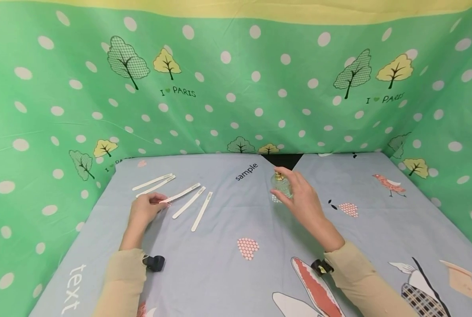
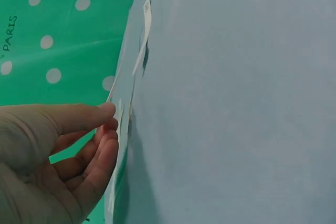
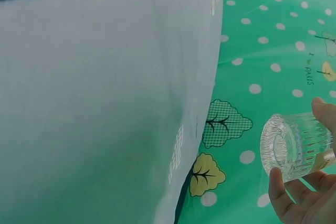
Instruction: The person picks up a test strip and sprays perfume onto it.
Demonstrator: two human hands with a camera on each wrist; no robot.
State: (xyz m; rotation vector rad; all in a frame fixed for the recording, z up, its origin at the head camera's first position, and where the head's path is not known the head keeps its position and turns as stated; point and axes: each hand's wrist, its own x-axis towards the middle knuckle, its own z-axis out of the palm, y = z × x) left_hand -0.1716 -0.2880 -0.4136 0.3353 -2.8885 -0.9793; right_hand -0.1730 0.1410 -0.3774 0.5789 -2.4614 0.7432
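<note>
My left hand (image 1: 145, 209) pinches the near end of a white paper test strip (image 1: 185, 191) between thumb and fingertips. In the left wrist view this strip is seen almost edge-on beyond the thumb (image 2: 89, 116). Two similar strips lie on its left, and two more, one nearer strip (image 1: 189, 203) and one rightmost strip (image 1: 202, 212), on its right. My right hand (image 1: 305, 202) grips a clear glass perfume bottle (image 1: 282, 186) with a gold neck, a finger at its top. The right wrist view shows the ribbed glass base of the bottle (image 3: 294, 148) off the cloth.
A grey-blue printed cloth (image 1: 228, 220) covers the table. Green dotted curtains (image 1: 228, 79) rise behind it and at both sides. A black triangular patch (image 1: 282, 160) lies at the back edge. Each wrist wears a dark strap.
</note>
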